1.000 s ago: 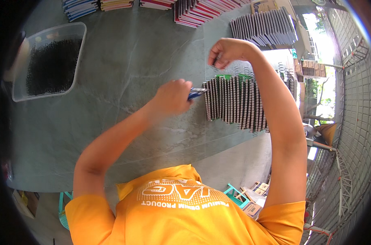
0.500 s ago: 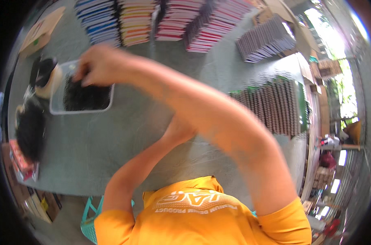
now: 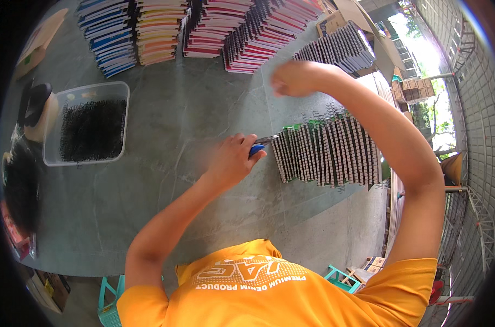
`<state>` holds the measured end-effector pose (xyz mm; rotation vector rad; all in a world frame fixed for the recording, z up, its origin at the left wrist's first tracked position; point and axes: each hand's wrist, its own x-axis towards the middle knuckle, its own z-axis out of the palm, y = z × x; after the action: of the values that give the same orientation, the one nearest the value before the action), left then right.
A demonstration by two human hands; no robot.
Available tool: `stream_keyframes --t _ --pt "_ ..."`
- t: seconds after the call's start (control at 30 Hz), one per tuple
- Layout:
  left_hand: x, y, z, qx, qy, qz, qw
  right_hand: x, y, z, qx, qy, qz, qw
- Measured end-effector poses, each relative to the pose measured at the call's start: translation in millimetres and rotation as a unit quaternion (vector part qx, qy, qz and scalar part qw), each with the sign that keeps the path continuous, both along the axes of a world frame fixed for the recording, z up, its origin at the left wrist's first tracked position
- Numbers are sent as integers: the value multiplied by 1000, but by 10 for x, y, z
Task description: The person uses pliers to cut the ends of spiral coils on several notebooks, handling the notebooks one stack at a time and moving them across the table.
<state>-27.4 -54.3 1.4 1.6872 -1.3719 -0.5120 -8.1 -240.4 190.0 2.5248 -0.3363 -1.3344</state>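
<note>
My left hand (image 3: 232,159) is closed round a pair of blue-handled pliers (image 3: 257,149). Their grey metal tip reaches to the left end of a row of notebooks (image 3: 329,152) with green showing at the covers. Loose coil ends stick out along the far and near sides of that row. Above its far side hovers my right hand (image 3: 296,79), slightly blurred, its fingers curled together; whatever they hold, if anything, does not show. At the left, a clear plastic tub (image 3: 127,111) contains a mass of small black wire coils (image 3: 93,131).
Along the far edge stand stacks of notebooks with blue (image 3: 107,46), yellow-orange (image 3: 159,32) and red (image 3: 258,41) edges. More spiral-bound notebooks (image 3: 337,48) lie far right beside a cardboard box (image 3: 386,54). Left of the tub sits a dark rounded object (image 3: 38,101).
My right hand has swung from over the coil tub to the far side of the green notebooks. The left hand and pliers, formerly hidden behind my right arm, now show. The view has shifted.
</note>
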Motion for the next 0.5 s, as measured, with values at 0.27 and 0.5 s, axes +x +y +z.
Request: stream_keyframes --t 0.27,0.5 --pt "106 -423 229 -5 -29 -31 999 -768 -705 356 192 -276 -348 875" --pt "14 -679 291 -54 -120 0 991 -844 -804 77 236 -135 -342 900"
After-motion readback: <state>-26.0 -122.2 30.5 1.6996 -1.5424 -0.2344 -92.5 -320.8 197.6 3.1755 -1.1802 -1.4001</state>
